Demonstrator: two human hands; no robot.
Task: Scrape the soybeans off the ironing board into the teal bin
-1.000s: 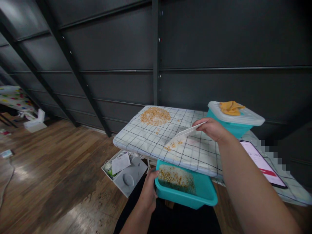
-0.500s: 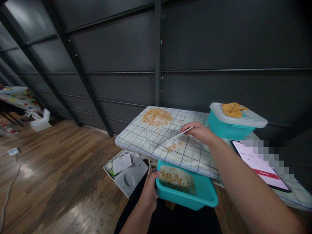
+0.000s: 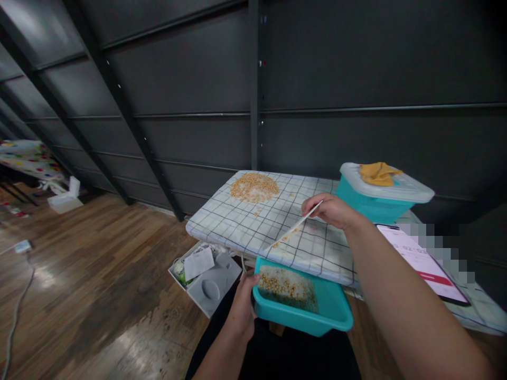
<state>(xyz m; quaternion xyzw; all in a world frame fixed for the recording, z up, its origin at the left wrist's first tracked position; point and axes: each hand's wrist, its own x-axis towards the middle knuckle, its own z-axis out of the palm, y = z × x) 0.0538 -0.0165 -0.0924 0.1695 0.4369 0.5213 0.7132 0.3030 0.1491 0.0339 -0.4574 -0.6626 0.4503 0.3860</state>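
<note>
My left hand (image 3: 244, 298) is closed on the left rim of a teal plastic bin (image 3: 332, 306), held just under the table's front edge. Yellow kernels and white grains (image 3: 287, 285) lie in the bin's left part. My right hand (image 3: 327, 209) grips a thin white flat sheet (image 3: 295, 226), seen nearly edge-on. It slants down to the left, its low end at the checked tablecloth (image 3: 233, 227) close to the front edge. A few loose kernels (image 3: 284, 239) lie beside the sheet. Farther back is a heap of yellow kernels mixed with white grains (image 3: 254, 188).
A teal box with a white lid (image 3: 384, 195) stands at the back right, a yellow cloth (image 3: 378, 173) on top. A phone (image 3: 423, 264) lies right of my forearm. Below the table is an open white box (image 3: 209, 277) with odds and ends. A dark panelled wall (image 3: 190, 79) rises behind.
The white sheet has swung steeper, and its low end has shifted right along the cloth, now covering part of the loose kernels. My left hand and the bin stay nearly in place.
</note>
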